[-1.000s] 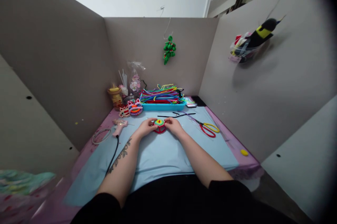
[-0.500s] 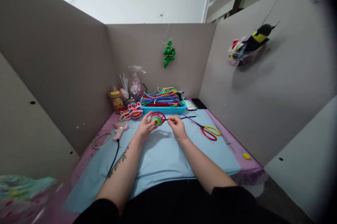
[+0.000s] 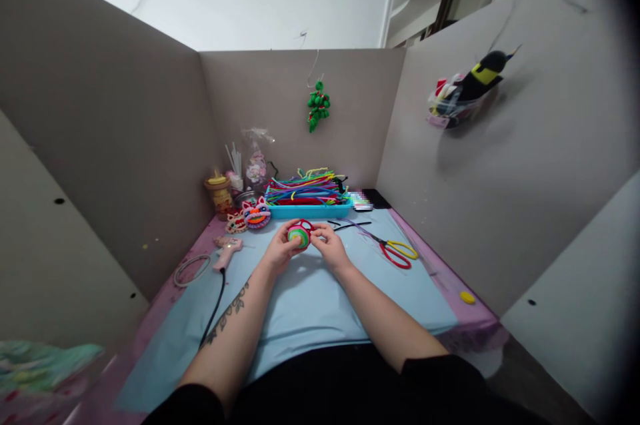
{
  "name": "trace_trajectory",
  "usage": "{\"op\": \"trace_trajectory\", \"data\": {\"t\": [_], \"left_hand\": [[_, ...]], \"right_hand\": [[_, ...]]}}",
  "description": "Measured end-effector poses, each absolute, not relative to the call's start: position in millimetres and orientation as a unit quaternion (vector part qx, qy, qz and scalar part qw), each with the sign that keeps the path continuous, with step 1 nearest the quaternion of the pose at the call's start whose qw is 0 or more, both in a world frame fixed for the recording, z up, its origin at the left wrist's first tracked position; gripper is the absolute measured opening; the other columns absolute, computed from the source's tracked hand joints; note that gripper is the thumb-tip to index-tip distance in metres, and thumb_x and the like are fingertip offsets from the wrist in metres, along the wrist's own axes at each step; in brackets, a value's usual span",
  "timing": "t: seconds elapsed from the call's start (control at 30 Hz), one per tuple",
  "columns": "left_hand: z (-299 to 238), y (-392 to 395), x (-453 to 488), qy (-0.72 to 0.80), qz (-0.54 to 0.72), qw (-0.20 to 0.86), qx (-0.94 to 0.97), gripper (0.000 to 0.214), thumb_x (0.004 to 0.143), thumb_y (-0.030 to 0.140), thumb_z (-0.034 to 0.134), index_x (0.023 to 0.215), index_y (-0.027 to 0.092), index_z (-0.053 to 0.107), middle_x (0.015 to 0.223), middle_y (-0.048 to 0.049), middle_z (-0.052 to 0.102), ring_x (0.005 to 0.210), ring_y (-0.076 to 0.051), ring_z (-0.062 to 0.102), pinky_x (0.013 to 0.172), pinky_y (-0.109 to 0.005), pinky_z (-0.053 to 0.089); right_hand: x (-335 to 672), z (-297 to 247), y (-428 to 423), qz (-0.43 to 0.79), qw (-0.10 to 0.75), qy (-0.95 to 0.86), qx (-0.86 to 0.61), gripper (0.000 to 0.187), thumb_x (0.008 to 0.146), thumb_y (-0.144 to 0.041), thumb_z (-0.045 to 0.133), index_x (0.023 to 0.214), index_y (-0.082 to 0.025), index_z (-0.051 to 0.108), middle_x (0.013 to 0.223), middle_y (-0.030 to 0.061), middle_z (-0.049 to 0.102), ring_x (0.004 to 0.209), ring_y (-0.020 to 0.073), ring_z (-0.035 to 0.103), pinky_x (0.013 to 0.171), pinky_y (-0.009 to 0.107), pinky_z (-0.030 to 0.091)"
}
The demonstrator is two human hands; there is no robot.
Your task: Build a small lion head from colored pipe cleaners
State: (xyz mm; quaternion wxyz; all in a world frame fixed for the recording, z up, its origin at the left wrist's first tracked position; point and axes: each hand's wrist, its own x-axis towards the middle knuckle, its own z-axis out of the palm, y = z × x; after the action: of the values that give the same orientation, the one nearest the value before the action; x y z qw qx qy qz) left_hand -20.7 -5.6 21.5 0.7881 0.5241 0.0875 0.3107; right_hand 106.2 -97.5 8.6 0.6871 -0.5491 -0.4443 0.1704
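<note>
Craft ball (image 3: 299, 240): green/pink-banded, up btwn the two hands' fingers, looks held just off the worktop (image 3: 300, 305), prob. so its edge can be reached & turned.
L hand (image 3: 280, 248): fingers curled round ball's left side, thumb on banded face; prob. the steadying grip.
R hand (image 3: 331, 248): fingers bent in, tips close together at right edge of the red frame (image 3: 306, 226); can't tell if they pinch frame or sth thin.
Black strips (image 3: 353, 225): just beyond R fingers, prob. for a quick pick-up.
Scissors (image 3: 395, 254): right of R fingers, handles toward the person, prob. for easy grab.
Glue gun (image 3: 229, 254): left of L fingers, prob. parked to keep nozzle off work.
Blue tray (image 3: 309, 212): beyond both hands' fingers, corralling the fuzzy stems (image 3: 307, 190).
</note>
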Motion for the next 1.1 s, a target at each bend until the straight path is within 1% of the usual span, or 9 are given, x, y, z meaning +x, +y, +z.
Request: {"op": "trace_trajectory", "data": {"t": [0.17,0.37,0.7,0.77,0.83,0.9,0.97,1.03,1.1], "left_hand": [[18,-4,-20,0.084,0.306,0.765,0.56,0.058,0.062,0.026,0.076,0.115,0.022,0.053,0.103,-0.0067,0.06,0.084,-0.017,0.059,0.072,-0.032,0.049],[17,-3,-20,0.087,0.299,0.725,0.614,0.058,0.062,0.028,0.076,0.114,0.019,0.055,0.105,-0.009,0.059,0.084,-0.017,0.058,0.069,-0.027,0.048],[20,-3,-21,0.103,0.308,0.77,0.55,0.06,0.061,0.024,0.077,0.116,0.02,0.052,0.102,-0.0075,0.059,0.084,-0.018,0.059,0.069,-0.029,0.05],[23,-3,-23,0.105,0.307,0.783,0.531,0.063,0.061,0.024,0.077,0.119,0.022,0.05,0.103,-0.0072,0.059,0.083,-0.018,0.059,0.068,-0.03,0.05],[25,-3,-25,0.107,0.302,0.795,0.516,0.07,0.062,0.024,0.076,0.126,0.025,0.046,0.102,-0.0069,0.06,0.081,-0.017,0.06,0.069,-0.032,0.051],[27,-3,-27,0.11,0.289,0.805,0.506,0.078,0.064,0.024,0.076,0.133,0.028,0.038,0.098,-0.0061,0.062,0.077,-0.016,0.061,0.07,-0.034,0.051],[28,-3,-28,0.117,0.275,0.812,0.501,0.084,0.065,0.025,0.075,0.137,0.029,0.032,0.095,-0.0054,0.063,0.074,-0.015,0.062,0.069,-0.033,0.051],[27,-3,-28,0.122,0.262,0.815,0.502,0.085,0.066,0.024,0.074,0.138,0.031,0.029,0.098,-0.006,0.063,0.074,-0.016,0.062,0.068,-0.032,0.051],[26,-4,-27,0.124,0.251,0.815,0.508,0.085,0.066,0.024,0.074,0.138,0.031,0.03,0.102,-0.0071,0.062,0.076,-0.017,0.063,0.067,-0.031,0.051]], "right_hand": [[107,8,-98,0.183,0.685,-0.447,-0.546,0.017,0.069,-0.036,0.065,0.068,-0.019,0.065,0.107,0.0067,0.053,0.099,0.0199,0.052,0.081,0.031,0.043],[110,5,-96,0.172,0.65,-0.45,-0.588,0.014,0.066,-0.032,0.065,0.064,-0.018,0.065,0.106,0.0073,0.053,0.095,0.0203,0.055,0.072,0.03,0.044],[107,9,-99,0.16,0.665,-0.448,-0.576,0.017,0.07,-0.035,0.063,0.069,-0.019,0.068,0.106,0.0076,0.056,0.099,0.0209,0.054,0.082,0.032,0.042],[110,6,-97,0.143,0.683,-0.438,-0.566,0.018,0.07,-0.036,0.062,0.072,-0.019,0.068,0.104,0.0077,0.057,0.099,0.0211,0.053,0.082,0.032,0.042],[113,2,-94,0.142,0.712,-0.408,-0.554,0.02,0.07,-0.037,0.063,0.079,-0.02,0.067,0.099,0.0064,0.06,0.094,0.0198,0.054,0.079,0.031,0.043],[115,0,-92,0.193,0.725,-0.374,-0.545,0.026,0.068,-0.039,0.064,0.086,-0.02,0.066,0.089,0.0041,0.063,0.081,0.0172,0.055,0.07,0.029,0.044],[114,0,-91,0.284,0.713,-0.353,-0.534,0.031,0.066,-0.042,0.066,0.087,-0.019,0.066,0.081,0.0025,0.065,0.072,0.0152,0.055,0.063,0.026,0.042],[111,2,-91,0.366,0.702,-0.347,-0.503,0.033,0.065,-0.044,0.068,0.086,-0.018,0.067,0.081,0.0029,0.067,0.072,0.0152,0.057,0.062,0.026,0.042],[108,5,-93,0.415,0.71,-0.343,-0.455,0.035,0.064,-0.044,0.07,0.088,-0.018,0.068,0.084,0.0037,0.068,0.076,0.0167,0.06,0.067,0.028,0.044]]}}
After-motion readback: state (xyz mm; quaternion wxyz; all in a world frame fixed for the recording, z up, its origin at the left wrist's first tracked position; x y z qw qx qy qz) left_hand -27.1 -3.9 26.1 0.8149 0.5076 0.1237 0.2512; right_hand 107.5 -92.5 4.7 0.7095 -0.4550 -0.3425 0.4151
